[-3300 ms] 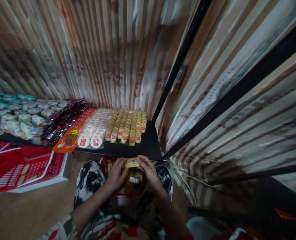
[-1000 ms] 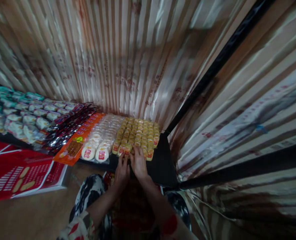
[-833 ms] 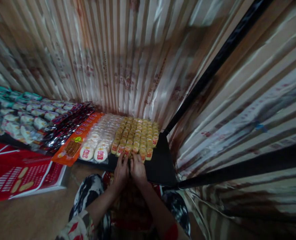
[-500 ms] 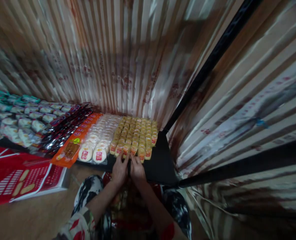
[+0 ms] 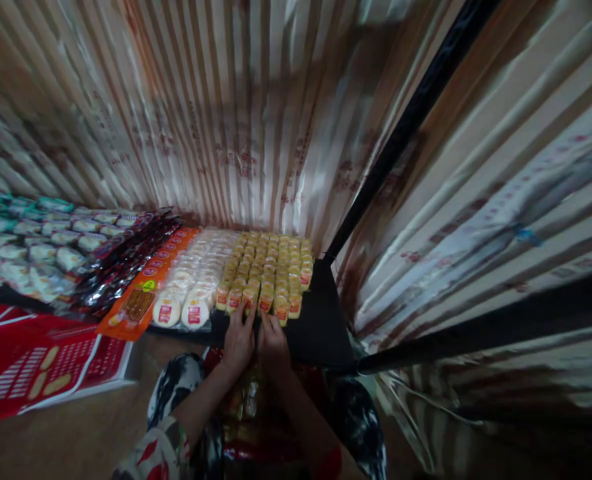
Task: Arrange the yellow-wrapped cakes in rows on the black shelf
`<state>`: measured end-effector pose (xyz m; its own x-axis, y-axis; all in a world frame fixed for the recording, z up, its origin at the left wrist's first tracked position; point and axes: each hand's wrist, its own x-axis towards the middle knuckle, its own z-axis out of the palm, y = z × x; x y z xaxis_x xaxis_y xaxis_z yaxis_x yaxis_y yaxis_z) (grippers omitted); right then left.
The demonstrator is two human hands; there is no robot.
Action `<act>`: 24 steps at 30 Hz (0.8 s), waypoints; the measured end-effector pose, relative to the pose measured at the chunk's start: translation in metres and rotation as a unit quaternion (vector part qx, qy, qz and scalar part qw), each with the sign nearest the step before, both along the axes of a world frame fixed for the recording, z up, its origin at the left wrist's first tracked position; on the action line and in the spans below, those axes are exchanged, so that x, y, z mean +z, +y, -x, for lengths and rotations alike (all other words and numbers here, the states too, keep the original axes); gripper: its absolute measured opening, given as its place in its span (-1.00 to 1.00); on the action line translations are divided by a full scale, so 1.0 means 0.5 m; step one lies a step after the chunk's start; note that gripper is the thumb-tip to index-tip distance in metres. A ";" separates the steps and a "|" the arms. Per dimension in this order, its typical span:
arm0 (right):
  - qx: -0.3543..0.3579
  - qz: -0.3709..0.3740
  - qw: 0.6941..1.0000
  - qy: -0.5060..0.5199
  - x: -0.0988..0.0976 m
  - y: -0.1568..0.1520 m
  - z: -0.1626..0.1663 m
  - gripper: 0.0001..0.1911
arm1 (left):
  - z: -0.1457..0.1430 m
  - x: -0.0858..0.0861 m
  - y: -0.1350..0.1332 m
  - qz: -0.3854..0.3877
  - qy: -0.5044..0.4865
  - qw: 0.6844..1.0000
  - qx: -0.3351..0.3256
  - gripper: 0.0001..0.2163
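Note:
Rows of small yellow-wrapped snack packets (image 5: pixel 266 267) with red labels stand close together near the right end of a black shelf (image 5: pixel 316 333). At their front edge, the stretched fingertips of my left hand (image 5: pixel 239 343) touch a packet in the middle rows. Just beside it, my right hand (image 5: pixel 275 347) reaches to the front of the neighbouring row, fingers pointing forward. Neither hand is wrapped round a packet; the exact fingertip contact is dim. Left of the yellow rows lie clear packs of round white cakes (image 5: pixel 195 310).
Farther left are an orange snack pack (image 5: pixel 135 303), dark shiny packs (image 5: pixel 111 270) and white-and-teal packets (image 5: pixel 41 247). A red printed carton (image 5: pixel 41 367) sits below the shelf. Black posts (image 5: pixel 401 147) and plastic-covered corrugated sheets (image 5: pixel 256 120) surround it. A red shiny package (image 5: pixel 256 427) is between my knees.
The view has shifted slightly. My hands stay at the front of the yellow packets, with the right fingertips slightly lower against the row. The packets look unchanged.

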<state>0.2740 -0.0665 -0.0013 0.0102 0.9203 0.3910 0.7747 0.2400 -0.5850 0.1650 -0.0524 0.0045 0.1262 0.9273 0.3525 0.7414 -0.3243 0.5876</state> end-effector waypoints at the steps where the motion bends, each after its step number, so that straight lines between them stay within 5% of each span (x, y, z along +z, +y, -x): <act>1: 0.000 0.002 1.000 -0.002 0.001 0.000 0.000 -0.52 | -0.001 0.000 0.001 0.003 -0.001 1.000 -0.002 -0.50; 13: 0.000 0.015 1.000 -0.005 0.011 -0.001 0.005 -0.54 | -0.003 -0.013 0.005 -0.010 0.030 0.999 -0.007 -0.49; 18: 0.053 -0.016 0.997 0.058 0.018 -0.001 -0.003 -0.56 | 0.001 -0.008 0.009 -0.035 0.039 0.999 -0.014 -0.49; 24: 0.093 -0.039 0.991 0.087 0.008 -0.083 -0.020 -0.64 | 0.010 0.003 -0.047 -0.071 0.014 0.997 -0.010 -0.57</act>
